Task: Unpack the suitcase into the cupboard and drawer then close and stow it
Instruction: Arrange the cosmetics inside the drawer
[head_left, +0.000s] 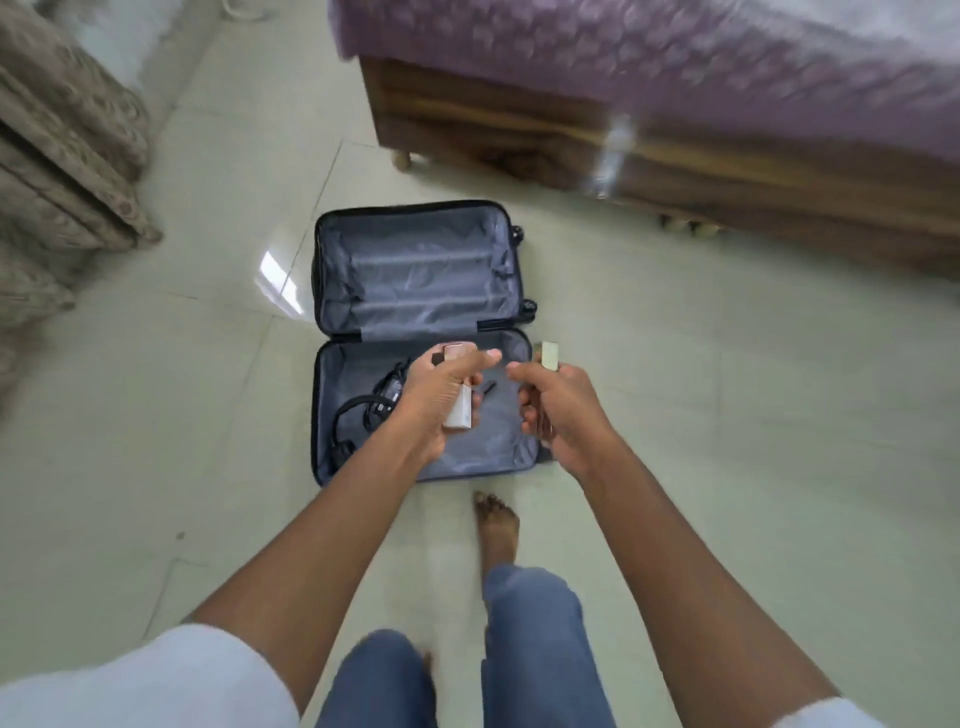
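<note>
Curtain (62, 156): blurred folds at the far left, cut off by the frame edge.
Floor (156, 415): pale tiles, open on the left of the case and on its right as far as the bed.
Suitcase (415, 291): lies open flat on the floor, grey lining showing in both halves; the far half holds nothing visible, and its wheels stick out on the right side.
Cables (363, 410): a dark tangle in the near half's left part, partly hidden behind the left wrist; what they belong to is hard to make out.
Left hand (441, 389): above the near half, fingers curled round a small white box (460, 410) with a pinkish top.
Right hand (561, 410): over the case's right edge, just beside the left hand, gripping a pale yellowish box (549, 355) whose lower part is hidden in the fist.
Bed (675, 130): wooden frame under a purple cover, smeared by motion, running off the right edge, well apart from the case.
</note>
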